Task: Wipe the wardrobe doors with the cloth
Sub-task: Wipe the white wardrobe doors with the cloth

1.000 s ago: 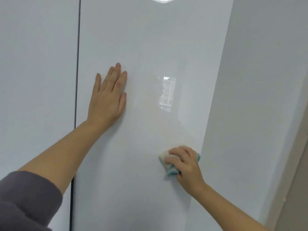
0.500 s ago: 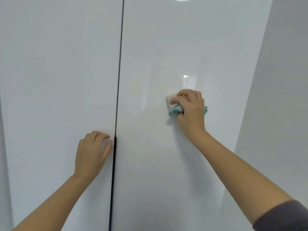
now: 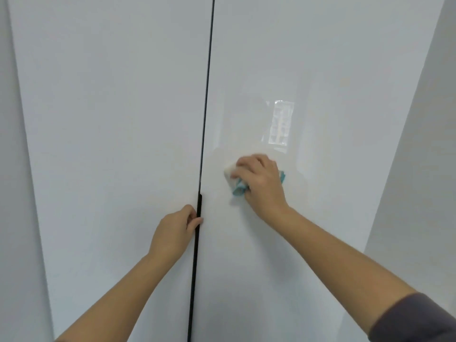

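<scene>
Two doors fill the view: the left door [image 3: 111, 119] and the right door [image 3: 333, 70], both plain, glossy and pale grey-white. One thin dark gap [image 3: 207, 95] runs between them from top to bottom and widens into a thicker black strip in the lower half.

There is one cloth [image 3: 238, 190], white with a teal part, bunched into a wad. The right hand [image 3: 261, 183] holds it with fingers curled over it and presses it flat against the right door, near that door's left edge and just right of the gap. A white corner of the cloth sticks out by the fingertips, teal folds show under the fingers, and a small teal tip shows on the far side of the hand.

The left hand [image 3: 172, 230] is lower, at the right edge of the left door, where the black strip is thick. Its fingers are bent and hook round that edge into the gap, with one fingertip lying across the black strip, so it grips the door edge and nothing else.

Both forearms are bare; one dark grey sleeve [image 3: 414, 319] shows at the bottom right corner.

One bright reflection [image 3: 281, 124] of a window lies on the right door, just above the right hand. A matt grey wall [image 3: 424, 169] stands beyond the right door's right edge, and a narrow grey panel [image 3: 14, 193] borders the left door's left edge.
</scene>
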A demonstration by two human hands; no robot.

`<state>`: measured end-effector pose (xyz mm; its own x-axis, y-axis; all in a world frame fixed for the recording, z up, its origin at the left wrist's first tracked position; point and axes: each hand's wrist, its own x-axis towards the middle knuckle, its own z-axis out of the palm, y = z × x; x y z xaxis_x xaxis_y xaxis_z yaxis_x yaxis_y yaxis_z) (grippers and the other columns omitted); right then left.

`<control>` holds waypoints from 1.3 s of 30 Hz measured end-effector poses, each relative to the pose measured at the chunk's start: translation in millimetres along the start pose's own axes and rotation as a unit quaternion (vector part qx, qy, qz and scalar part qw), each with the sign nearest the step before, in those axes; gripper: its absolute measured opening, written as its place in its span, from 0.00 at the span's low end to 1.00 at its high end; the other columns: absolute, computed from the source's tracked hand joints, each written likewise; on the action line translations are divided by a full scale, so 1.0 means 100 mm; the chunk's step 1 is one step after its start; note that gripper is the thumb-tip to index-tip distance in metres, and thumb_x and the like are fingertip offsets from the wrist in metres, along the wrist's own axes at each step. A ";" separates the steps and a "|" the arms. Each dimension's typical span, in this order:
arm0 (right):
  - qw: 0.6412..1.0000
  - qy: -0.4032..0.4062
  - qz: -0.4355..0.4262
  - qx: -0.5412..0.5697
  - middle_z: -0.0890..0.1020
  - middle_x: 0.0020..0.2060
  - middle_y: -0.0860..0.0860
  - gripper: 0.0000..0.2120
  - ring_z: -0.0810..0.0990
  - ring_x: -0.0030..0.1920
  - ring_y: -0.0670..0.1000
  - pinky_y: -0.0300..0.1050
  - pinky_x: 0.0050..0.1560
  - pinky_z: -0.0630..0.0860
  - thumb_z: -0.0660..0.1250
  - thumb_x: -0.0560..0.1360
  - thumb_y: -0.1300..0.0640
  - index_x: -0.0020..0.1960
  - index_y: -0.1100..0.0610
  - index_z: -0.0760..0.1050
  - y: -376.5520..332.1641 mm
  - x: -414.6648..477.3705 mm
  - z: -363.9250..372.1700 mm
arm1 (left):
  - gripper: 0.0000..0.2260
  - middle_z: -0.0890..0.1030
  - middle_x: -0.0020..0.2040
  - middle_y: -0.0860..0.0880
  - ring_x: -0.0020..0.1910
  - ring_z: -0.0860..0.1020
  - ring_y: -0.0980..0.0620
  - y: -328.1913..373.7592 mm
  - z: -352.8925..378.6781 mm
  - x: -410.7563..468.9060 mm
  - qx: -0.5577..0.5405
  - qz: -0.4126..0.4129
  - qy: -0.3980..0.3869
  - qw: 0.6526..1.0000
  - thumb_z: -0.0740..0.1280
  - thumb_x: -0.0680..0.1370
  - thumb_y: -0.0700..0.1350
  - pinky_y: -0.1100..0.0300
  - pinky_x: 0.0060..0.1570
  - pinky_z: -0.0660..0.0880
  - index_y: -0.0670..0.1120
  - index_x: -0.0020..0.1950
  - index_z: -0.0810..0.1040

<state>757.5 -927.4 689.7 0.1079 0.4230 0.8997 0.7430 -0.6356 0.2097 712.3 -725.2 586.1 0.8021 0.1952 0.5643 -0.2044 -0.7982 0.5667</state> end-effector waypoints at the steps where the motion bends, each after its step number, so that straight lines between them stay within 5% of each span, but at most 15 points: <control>1: 0.999 0.024 0.021 0.002 0.81 0.48 0.51 0.10 0.70 0.53 0.54 0.43 0.49 0.59 0.67 0.65 0.68 0.43 0.59 0.81 -0.02 0.20 0.01 | 0.09 0.79 0.34 0.53 0.33 0.78 0.51 0.00 -0.02 0.02 -0.006 -0.010 -0.010 1.000 0.67 0.79 0.51 0.51 0.40 0.78 0.49 0.42 0.74; 6: 0.995 0.080 0.052 0.002 0.82 0.50 0.50 0.08 0.70 0.55 0.53 0.44 0.52 0.61 0.70 0.67 0.66 0.45 0.58 0.81 -0.17 0.29 0.19 | 0.14 0.81 0.31 0.55 0.30 0.78 0.55 0.00 -0.11 0.08 0.033 -0.048 -0.021 0.998 0.67 0.77 0.59 0.56 0.37 0.76 0.51 0.37 0.75; 18: 0.993 -0.063 -0.085 -0.045 0.82 0.50 0.49 0.10 0.73 0.52 0.54 0.48 0.49 0.70 0.61 0.75 0.66 0.46 0.57 0.81 -0.43 -0.69 0.58 | 0.21 0.80 0.27 0.53 0.31 0.77 0.55 -0.13 -0.14 0.11 0.025 -0.023 -0.042 0.999 0.65 0.76 0.64 0.58 0.34 0.72 0.51 0.32 0.71; 28: 0.998 0.021 -0.044 -0.039 0.83 0.49 0.51 0.14 0.70 0.53 0.55 0.43 0.51 0.60 0.61 0.65 0.71 0.44 0.60 0.82 -0.31 -0.09 0.45 | 0.10 0.83 0.32 0.57 0.25 0.77 0.54 -0.21 -0.18 0.20 -0.081 0.024 -0.113 0.990 0.70 0.77 0.51 0.61 0.34 0.75 0.50 0.37 0.78; 39: 0.998 0.061 -0.019 -0.020 0.83 0.49 0.49 0.12 0.73 0.51 0.55 0.45 0.51 0.66 0.72 0.67 0.72 0.46 0.58 0.82 -0.46 -0.60 0.69 | 0.05 0.82 0.33 0.55 0.30 0.81 0.55 -0.30 -0.13 0.08 -0.124 0.048 -0.067 0.989 0.73 0.75 0.44 0.59 0.40 0.78 0.47 0.40 0.79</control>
<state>762.5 -878.5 599.7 -0.0037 0.3674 0.9301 0.7184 -0.6460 0.2580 718.2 -692.2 581.1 0.8366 0.0349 0.5467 -0.4007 -0.6415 0.6542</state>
